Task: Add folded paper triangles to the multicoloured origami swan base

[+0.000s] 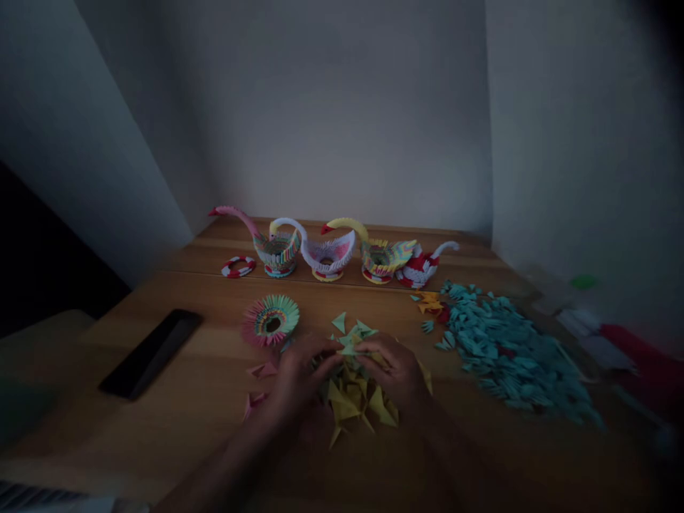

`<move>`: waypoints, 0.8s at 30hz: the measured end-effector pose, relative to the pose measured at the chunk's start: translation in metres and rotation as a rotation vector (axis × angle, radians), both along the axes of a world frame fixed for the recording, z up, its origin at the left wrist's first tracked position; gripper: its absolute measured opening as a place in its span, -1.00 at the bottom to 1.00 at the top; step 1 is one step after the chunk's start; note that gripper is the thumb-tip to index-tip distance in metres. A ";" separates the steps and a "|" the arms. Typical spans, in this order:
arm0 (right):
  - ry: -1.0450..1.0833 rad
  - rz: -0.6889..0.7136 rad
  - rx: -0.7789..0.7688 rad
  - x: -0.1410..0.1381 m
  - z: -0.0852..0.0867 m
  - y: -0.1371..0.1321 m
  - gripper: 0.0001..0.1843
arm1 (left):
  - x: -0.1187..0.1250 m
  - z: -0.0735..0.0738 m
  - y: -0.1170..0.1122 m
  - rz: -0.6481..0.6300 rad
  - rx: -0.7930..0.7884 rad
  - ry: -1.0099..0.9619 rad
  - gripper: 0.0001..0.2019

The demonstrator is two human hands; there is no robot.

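Note:
Over a loose pile of folded paper pieces, my two hands come together. Thumb and fingers of my left hand (306, 365) pinch one side of a pale green folded paper piece (349, 350). My right hand (396, 365) grips its other side in the same way. Dim light blurs the exact folds. Beneath them lie yellow paper triangles (343, 400), with pale green triangles (340, 323) just beyond. Pink folded pieces (263, 370) rest beside my left wrist. A round bowl of interlocked pink, green and yellow paper (287, 309) stands behind my left hand.
Several paper swans (328, 260) line the table's back, beside a red-and-white paper ring (238, 267). A large heap of teal paper pieces (513, 349) spreads at right, with orange pieces (429, 302) at its edge. A black phone (151, 354) lies at left.

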State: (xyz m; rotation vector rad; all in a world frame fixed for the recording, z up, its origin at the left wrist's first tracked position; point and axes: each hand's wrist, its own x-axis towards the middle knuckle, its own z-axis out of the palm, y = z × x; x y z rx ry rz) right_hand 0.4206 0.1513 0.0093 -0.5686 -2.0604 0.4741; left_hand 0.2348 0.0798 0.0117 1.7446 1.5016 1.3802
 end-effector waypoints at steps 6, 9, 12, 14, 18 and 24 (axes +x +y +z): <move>0.023 0.066 -0.023 0.000 0.005 0.000 -0.90 | -0.002 -0.002 0.002 -0.039 -0.023 -0.032 -0.86; 0.031 0.044 -0.047 -0.001 0.006 -0.002 -0.89 | -0.002 -0.005 0.003 -0.042 -0.031 -0.039 -0.88; 0.009 -0.030 -0.091 -0.001 0.005 -0.003 -0.83 | -0.001 -0.006 0.002 -0.057 -0.032 -0.068 -0.90; 0.006 -0.025 -0.063 -0.001 0.004 -0.002 -0.84 | -0.001 -0.004 0.001 -0.061 -0.022 -0.068 -0.90; 0.050 0.027 0.039 -0.003 0.005 -0.002 -0.88 | -0.001 0.002 -0.001 -0.072 0.025 -0.002 -0.89; 0.014 0.005 0.008 -0.002 0.004 -0.004 -0.89 | -0.002 0.004 -0.002 -0.058 0.092 0.090 -0.88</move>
